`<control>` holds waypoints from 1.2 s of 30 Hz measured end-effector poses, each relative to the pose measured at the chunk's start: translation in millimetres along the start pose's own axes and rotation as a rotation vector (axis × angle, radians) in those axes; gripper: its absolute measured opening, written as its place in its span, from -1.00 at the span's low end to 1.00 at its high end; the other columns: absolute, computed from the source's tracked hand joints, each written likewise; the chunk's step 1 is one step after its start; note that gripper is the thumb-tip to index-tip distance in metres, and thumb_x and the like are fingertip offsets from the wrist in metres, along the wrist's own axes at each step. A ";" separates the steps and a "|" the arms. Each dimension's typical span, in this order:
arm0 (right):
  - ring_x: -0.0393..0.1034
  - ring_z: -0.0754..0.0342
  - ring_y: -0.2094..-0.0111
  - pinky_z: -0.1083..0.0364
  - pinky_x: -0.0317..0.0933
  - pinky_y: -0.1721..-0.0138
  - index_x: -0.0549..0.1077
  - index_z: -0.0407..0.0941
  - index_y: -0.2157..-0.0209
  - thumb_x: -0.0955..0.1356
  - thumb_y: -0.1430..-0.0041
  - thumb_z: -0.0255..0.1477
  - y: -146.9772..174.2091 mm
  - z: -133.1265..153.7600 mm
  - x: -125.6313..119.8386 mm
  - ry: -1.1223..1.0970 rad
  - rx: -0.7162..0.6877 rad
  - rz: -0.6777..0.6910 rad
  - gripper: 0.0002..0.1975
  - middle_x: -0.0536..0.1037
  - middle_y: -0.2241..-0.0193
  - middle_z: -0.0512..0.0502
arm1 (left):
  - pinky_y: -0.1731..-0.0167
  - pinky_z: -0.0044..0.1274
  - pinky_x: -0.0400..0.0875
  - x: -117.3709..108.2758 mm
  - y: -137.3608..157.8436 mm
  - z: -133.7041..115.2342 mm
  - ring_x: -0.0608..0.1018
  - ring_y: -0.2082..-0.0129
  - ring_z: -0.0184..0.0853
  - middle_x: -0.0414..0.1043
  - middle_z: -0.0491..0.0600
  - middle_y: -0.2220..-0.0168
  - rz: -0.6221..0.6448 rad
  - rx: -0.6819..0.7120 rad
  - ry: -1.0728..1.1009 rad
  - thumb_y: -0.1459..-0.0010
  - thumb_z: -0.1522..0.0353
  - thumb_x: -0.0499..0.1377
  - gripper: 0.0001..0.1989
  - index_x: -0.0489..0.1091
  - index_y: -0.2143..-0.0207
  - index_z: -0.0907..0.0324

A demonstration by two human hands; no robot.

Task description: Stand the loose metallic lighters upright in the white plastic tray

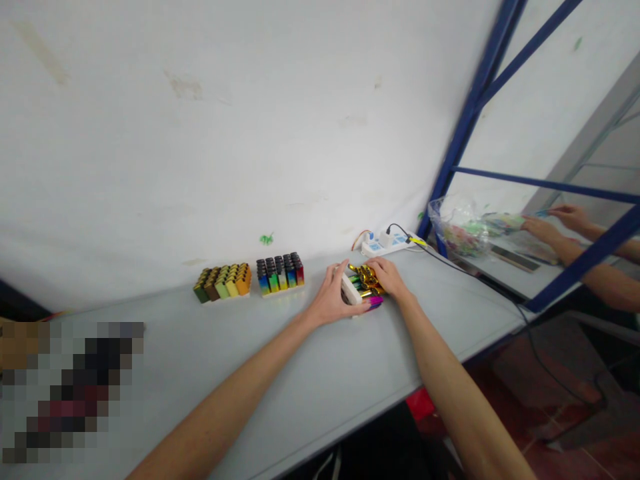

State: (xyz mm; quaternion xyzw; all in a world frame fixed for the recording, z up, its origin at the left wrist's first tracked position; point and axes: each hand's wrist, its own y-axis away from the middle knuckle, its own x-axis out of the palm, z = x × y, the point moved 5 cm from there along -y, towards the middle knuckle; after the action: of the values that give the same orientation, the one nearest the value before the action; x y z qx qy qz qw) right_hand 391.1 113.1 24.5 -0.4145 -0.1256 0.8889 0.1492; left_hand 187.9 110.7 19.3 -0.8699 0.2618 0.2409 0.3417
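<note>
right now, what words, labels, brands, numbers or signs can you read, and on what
None can be read.
Shiny gold pieces: blurred, no lettering legible.
Black-topped pieces: too small to tell.
White power strip: any markings too small.
Yellow piece beside it: too small.

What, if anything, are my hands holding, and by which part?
Left hand: white tray, around its left side. Right hand: against gold pieces; whether it holds them is unclear.

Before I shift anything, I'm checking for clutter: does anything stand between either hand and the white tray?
Nothing visible separates the left hand from the white tray, which it grips. Shiny gold lighter-like pieces lie between the right hand and that tray, touched by that hand. The power strip sits farther back, out of the way.
</note>
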 end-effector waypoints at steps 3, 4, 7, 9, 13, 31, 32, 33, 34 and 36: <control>0.52 -0.04 0.08 0.09 0.28 -0.05 0.64 -0.16 0.27 0.17 -0.30 -0.40 0.4 -3.5 -2.4 0.013 0.017 0.004 -0.60 0.69 0.18 -0.16 | -0.39 -0.18 0.17 -0.1 0.1 0.6 0.30 -0.35 0.02 0.10 0.18 -0.29 -0.009 0.013 -0.004 0.02 -0.06 0.46 0.20 -0.10 -0.48 0.10; 0.52 -0.04 0.09 0.09 0.28 -0.04 0.64 -0.16 0.27 0.17 -0.30 -0.40 0.5 -4.5 -3.2 0.018 0.020 0.008 -0.59 0.70 0.19 -0.15 | -0.39 -0.18 0.17 -0.2 0.2 1.0 0.30 -0.35 0.02 0.10 0.18 -0.29 -0.010 0.015 -0.004 0.02 -0.07 0.46 0.20 -0.10 -0.48 0.10; 0.53 -0.03 0.11 0.10 0.29 -0.01 0.65 -0.16 0.28 0.17 -0.29 -0.41 0.8 -7.0 -5.7 0.036 0.022 0.024 -0.59 0.70 0.21 -0.13 | -0.40 -0.19 0.16 -0.2 0.3 1.7 0.30 -0.36 0.03 0.10 0.18 -0.29 -0.005 0.018 -0.004 0.02 -0.06 0.47 0.20 -0.09 -0.47 0.11; 0.54 -0.04 0.14 0.10 0.30 0.02 0.65 -0.17 0.28 0.17 -0.28 -0.42 1.1 -7.9 -7.4 0.053 0.020 0.034 -0.59 0.70 0.22 -0.13 | -0.39 -0.18 0.16 -0.5 0.4 1.8 0.30 -0.35 0.03 0.10 0.17 -0.28 -0.002 0.019 -0.005 0.02 -0.04 0.47 0.19 -0.09 -0.47 0.10; 0.55 -0.05 0.14 0.08 0.31 0.01 0.67 -0.18 0.26 0.19 -0.28 -0.44 1.4 -7.7 -10.1 0.096 0.006 0.045 -0.59 0.71 0.20 -0.16 | -0.39 -0.17 0.16 -1.1 0.3 0.7 0.28 -0.36 0.04 0.09 0.18 -0.29 0.004 0.012 0.003 0.02 -0.02 0.48 0.18 -0.08 -0.47 0.10; 0.59 -0.13 0.09 0.04 0.32 0.01 0.69 -0.16 0.18 0.27 -0.45 -0.25 2.8 8.6 -8.5 0.241 -0.168 0.021 -0.61 0.72 0.13 -0.24 | -0.39 -0.21 0.18 -0.4 0.9 0.5 0.30 -0.35 0.04 0.10 0.17 -0.28 -0.001 0.006 0.010 0.03 -0.02 0.48 0.18 -0.05 -0.47 0.11; 0.59 -0.13 0.07 0.04 0.32 0.00 0.68 -0.15 0.16 0.27 -0.46 -0.26 3.2 9.3 -8.5 0.243 -0.173 0.017 -0.62 0.72 0.12 -0.24 | -0.39 -0.20 0.18 -0.4 0.8 0.3 0.29 -0.36 0.05 0.10 0.18 -0.29 0.001 0.005 0.010 0.03 -0.02 0.48 0.18 -0.06 -0.47 0.11; 0.59 -0.13 0.07 0.04 0.32 0.00 0.68 -0.15 0.15 0.27 -0.46 -0.27 3.6 9.8 -8.5 0.245 -0.176 0.013 -0.62 0.71 0.11 -0.24 | -0.40 -0.19 0.17 -0.5 0.7 -0.1 0.28 -0.36 0.05 0.10 0.18 -0.29 0.002 0.004 0.010 0.03 -0.03 0.48 0.19 -0.06 -0.47 0.11; 0.60 -0.13 0.07 0.03 0.32 0.00 0.68 -0.15 0.15 0.27 -0.46 -0.27 3.9 10.1 -8.6 0.247 -0.178 0.009 -0.63 0.72 0.11 -0.24 | -0.40 -0.18 0.16 -0.7 0.7 -0.5 0.28 -0.37 0.06 0.10 0.19 -0.29 0.003 0.003 0.011 0.03 -0.03 0.48 0.19 -0.06 -0.47 0.11; 0.60 -0.13 0.10 0.03 0.32 0.00 0.68 -0.15 0.16 0.27 -0.46 -0.27 4.4 10.9 -8.7 0.249 -0.182 0.004 -0.63 0.72 0.13 -0.25 | -0.40 -0.18 0.15 -0.9 0.6 -1.2 0.27 -0.37 0.06 0.09 0.20 -0.30 0.005 0.001 0.015 0.03 -0.03 0.47 0.19 -0.07 -0.47 0.12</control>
State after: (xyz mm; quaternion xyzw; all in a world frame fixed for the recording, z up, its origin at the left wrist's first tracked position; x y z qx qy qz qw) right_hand 387.2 104.6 36.0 -0.5335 -0.1855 0.8159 0.1236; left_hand 187.2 109.7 20.3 -0.8707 0.2667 0.2354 0.3395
